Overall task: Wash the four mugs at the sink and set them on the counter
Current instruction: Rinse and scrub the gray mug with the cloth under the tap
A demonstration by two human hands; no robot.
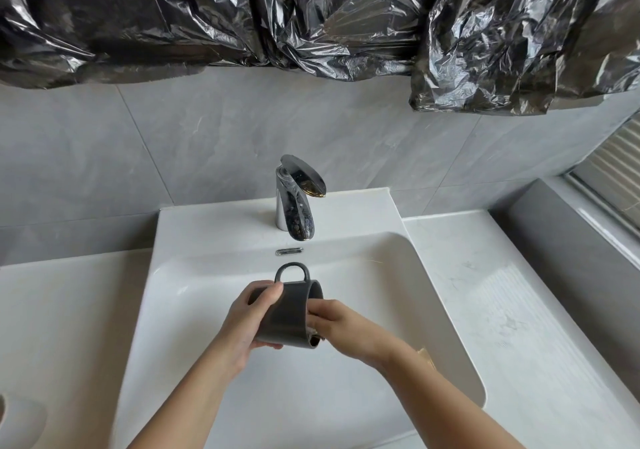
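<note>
You're gripping the mug (284,313) round its body with your left hand (246,320), fingers curled; your right hand (343,324) is reaching into its mouth, grip hidden, can't tell; mug's lying sideways over the sink (381,292), mouth facing right, handle pointing at the tap (294,206).

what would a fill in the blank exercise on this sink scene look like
The left hand grips a dark grey ____ by its body.
Its handle points toward the chrome ____.
The right hand is at its open end, over the white ____.
Crinkled ____ plastic sheeting hangs at the top of the view.
Missing: mug, faucet, sink, black.
</note>
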